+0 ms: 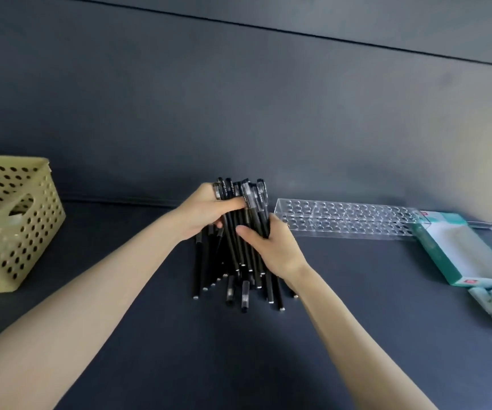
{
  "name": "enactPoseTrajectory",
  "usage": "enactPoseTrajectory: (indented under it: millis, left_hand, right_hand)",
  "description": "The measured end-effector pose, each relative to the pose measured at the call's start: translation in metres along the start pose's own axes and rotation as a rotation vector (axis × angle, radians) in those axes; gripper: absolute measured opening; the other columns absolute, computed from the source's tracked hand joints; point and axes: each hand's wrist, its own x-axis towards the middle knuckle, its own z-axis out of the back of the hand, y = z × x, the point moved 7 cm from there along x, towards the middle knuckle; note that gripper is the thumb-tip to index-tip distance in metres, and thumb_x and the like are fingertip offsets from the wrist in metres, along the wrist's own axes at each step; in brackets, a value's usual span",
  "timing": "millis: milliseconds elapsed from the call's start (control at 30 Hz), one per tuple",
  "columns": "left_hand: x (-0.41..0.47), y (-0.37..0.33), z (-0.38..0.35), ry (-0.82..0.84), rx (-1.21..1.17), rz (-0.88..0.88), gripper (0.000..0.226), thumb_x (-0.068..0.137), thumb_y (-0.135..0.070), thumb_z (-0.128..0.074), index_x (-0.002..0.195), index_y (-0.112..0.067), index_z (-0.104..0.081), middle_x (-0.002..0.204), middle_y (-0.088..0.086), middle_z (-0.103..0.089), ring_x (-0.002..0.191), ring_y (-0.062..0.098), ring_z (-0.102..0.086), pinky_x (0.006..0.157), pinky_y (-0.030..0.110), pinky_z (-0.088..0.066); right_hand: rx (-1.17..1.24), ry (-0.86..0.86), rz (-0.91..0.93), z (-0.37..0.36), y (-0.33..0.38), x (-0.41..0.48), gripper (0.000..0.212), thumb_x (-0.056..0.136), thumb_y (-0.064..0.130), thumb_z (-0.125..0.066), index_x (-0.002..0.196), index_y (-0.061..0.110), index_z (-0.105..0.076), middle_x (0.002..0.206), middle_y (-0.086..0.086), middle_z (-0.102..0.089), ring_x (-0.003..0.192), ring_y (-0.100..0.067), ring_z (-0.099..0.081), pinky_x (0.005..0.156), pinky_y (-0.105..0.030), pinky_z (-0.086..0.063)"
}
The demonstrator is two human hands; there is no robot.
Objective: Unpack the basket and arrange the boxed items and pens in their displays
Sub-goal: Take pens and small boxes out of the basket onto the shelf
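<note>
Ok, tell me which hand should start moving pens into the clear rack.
Right, probably. The right hand grips the pen bundle on the side nearest the clear rack, which lies just right of it. The left hand holds the bundle's far side and can steady it.

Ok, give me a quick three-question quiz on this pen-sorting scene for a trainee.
1. True or false: the clear pen rack already holds pens.
2. How are the black pens gripped? A: by one hand. B: by both hands. C: by neither.
3. Fill in: the yellow basket sits to the ___ of the pens.

Key:
1. False, its holes look empty.
2. B: left hand and right hand.
3. Left.
</note>
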Motion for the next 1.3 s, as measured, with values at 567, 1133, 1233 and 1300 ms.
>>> enactPoseTrajectory:
  millis: [567, 1133, 1233, 1300]
  left_hand:
    - [-0.01, 0.023, 0.008, -0.371, 0.595, 0.03, 0.061, 0.087, -0.047, -0.061, 0.13, -0.006, -0.046, 0.115, 0.002, -0.06, 0.11, 0.02, -0.053, 0.09, 0.027, -0.038]
    - [-0.079, 0.043, -0.022, -0.235, 0.758, -0.134, 0.044, 0.096, -0.04, -0.046, 0.137, -0.024, -0.046, 0.158, -0.002, -0.017, 0.146, 0.015, -0.013, 0.118, 0.035, -0.008]
    - [-0.081, 0.033, -0.02, -0.32, 0.765, -0.179, 0.035, 0.096, -0.032, -0.051, 0.126, -0.017, -0.059, 0.153, 0.003, -0.031, 0.139, 0.022, -0.03, 0.116, 0.041, -0.018]
    - [-0.084, 0.023, -0.017, -0.381, 0.762, -0.214, 0.03, 0.095, -0.029, -0.054, 0.119, -0.013, -0.064, 0.142, 0.002, -0.045, 0.13, 0.023, -0.042, 0.11, 0.039, -0.027]
  right_hand:
    - [-0.367, -0.298, -0.032, 0.007, -0.024, -0.002, 0.055, 0.089, 0.039, -0.058, 0.133, 0.011, -0.041, 0.13, -0.006, -0.044, 0.118, -0.025, -0.035, 0.095, -0.032, -0.024]
    - [-0.636, -0.142, 0.101, -0.007, -0.026, -0.024, 0.062, 0.096, 0.052, -0.029, 0.149, 0.022, -0.016, 0.152, -0.005, -0.019, 0.133, -0.026, -0.019, 0.106, -0.038, -0.021]
    - [-0.587, -0.201, 0.105, -0.003, -0.021, -0.024, 0.058, 0.096, 0.049, -0.034, 0.145, 0.019, -0.028, 0.149, -0.005, -0.027, 0.13, -0.026, -0.025, 0.104, -0.036, -0.022]
    - [-0.559, -0.273, 0.172, 0.004, -0.011, -0.027, 0.049, 0.095, 0.043, -0.042, 0.135, 0.015, -0.044, 0.144, -0.006, -0.036, 0.127, -0.027, -0.031, 0.102, -0.035, -0.025]
